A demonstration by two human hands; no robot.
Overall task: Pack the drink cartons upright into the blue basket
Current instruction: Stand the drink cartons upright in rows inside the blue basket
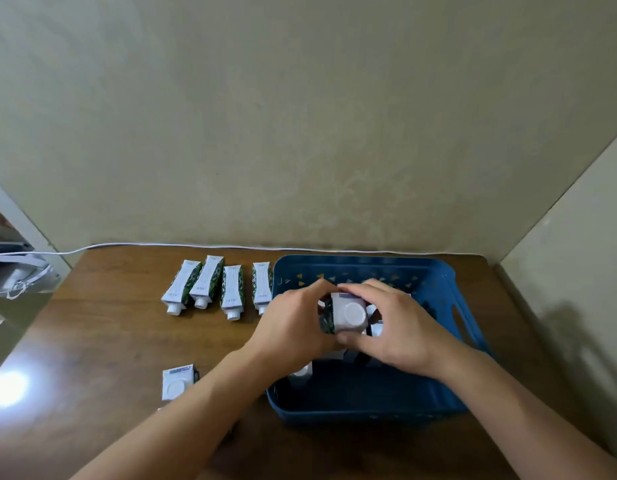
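Both hands over blue basket [438, 292]. Left hand [293, 327] and right hand [400, 327] each in closed grip on same upright carton [348, 315], cap up. Carton looks stiff, boxy, smooth-sided, likely light; hold flat sides, not cap. Four cartons [210, 287] lie on desk [109, 334].

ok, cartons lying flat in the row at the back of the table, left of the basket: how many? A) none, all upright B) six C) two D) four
D: four cartons lie flat side by side, caps toward the camera, left of the blue basket; a fifth stands upright nearer the front edge, apart from that row.
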